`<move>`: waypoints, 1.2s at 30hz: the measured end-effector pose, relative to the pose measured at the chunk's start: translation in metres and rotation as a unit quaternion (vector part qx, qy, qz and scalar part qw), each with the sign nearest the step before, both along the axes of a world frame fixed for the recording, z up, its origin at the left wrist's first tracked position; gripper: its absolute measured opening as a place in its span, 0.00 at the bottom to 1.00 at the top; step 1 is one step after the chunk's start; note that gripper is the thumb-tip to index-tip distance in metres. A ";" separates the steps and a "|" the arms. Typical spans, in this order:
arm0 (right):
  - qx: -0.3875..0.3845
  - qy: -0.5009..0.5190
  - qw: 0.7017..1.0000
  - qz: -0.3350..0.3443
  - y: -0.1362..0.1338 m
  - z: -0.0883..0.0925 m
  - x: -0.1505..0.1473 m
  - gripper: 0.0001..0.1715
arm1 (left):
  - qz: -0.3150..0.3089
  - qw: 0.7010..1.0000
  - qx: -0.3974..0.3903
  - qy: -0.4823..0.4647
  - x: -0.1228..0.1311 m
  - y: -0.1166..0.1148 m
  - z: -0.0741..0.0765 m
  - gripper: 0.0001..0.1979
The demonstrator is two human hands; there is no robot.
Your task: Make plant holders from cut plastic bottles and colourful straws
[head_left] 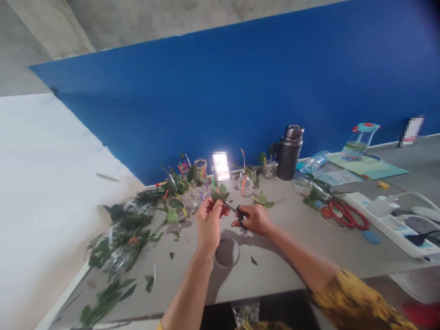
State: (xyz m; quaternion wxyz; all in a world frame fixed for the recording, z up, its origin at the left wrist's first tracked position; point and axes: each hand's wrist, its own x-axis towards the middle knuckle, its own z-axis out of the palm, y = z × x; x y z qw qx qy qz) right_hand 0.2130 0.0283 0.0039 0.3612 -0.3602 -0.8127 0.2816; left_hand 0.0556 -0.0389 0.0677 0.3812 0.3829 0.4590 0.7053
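My left hand (209, 220) is closed in a pinch on a green leaf (216, 195), held up over the middle of the table. From the right, my right hand (255, 219) grips the black handles of a pair of scissors (231, 206). The blades point left and meet the leaf; whether they are cutting into it is too small to tell. Just under my hands, a round clear rim (227, 252), like that of a cup, sits on the table. Small leaf scraps (254, 261) lie around it.
Leafy cuttings (118, 247) cover the table's left side. Clear cups (245, 185) with stems and coloured straws stand along the back. A dark thermos (289, 153), a water jug (359, 142), red-handled scissors (347, 215) and a power strip (395, 224) are on the right.
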 end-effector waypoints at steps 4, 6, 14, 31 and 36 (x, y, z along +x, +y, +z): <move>-0.007 0.002 1.000 0.008 0.001 -0.002 0.000 0.26 | -0.004 1.000 0.005 -0.017 0.001 0.001 0.000 0.18; -0.014 0.010 1.000 0.015 0.001 -0.003 0.000 0.27 | -0.007 1.000 0.005 -0.021 0.002 0.001 -0.001 0.18; -0.106 0.097 0.989 0.047 0.003 0.000 -0.002 0.21 | 0.027 0.997 0.013 -0.067 -0.002 0.001 0.001 0.17; -0.325 0.374 0.861 0.116 -0.006 0.015 -0.006 0.21 | -0.036 0.999 -0.037 -0.016 0.011 -0.002 -0.023 0.13; -0.443 0.393 0.767 0.247 -0.003 0.014 -0.002 0.21 | -0.171 0.980 -0.036 -0.099 0.006 -0.002 -0.016 0.26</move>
